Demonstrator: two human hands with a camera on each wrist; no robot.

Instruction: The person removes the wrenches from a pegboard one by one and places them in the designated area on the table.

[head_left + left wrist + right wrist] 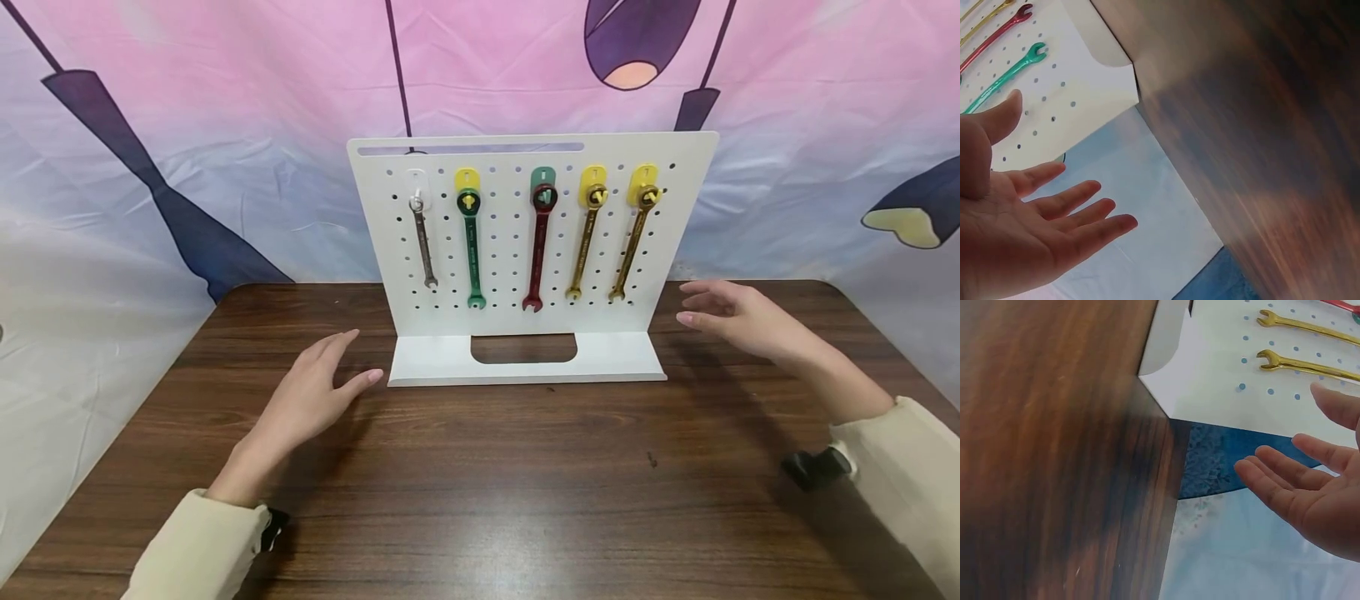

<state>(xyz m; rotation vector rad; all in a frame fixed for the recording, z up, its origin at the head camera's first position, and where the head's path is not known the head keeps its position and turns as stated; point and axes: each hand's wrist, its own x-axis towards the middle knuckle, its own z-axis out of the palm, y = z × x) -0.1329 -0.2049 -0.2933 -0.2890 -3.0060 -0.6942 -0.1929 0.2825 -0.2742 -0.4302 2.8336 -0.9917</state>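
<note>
A white pegboard [510, 250] stands upright on the table. Several wrenches hang on it in a row: a small silver wrench [423, 242], a green wrench [472, 250], a red wrench [537, 250] and two gold ones, the inner gold wrench [584, 250] and the outer gold wrench [630, 250]. To the left of the board's base is my left hand [311, 396], fingers extended and thumb apart, holding nothing. Beyond the board's right edge my right hand [738, 317] hovers with relaxed fingers, also holding nothing. In both wrist views the palms [1016, 231] face the board without touching it.
The board's flat base [427, 358] has a cut-out at its middle and rests near the back of the brown wooden table [480, 467]. Behind hangs a pink and blue patterned cloth [285, 108]. Coloured tags, such as a green tag [543, 175], sit above the wrenches.
</note>
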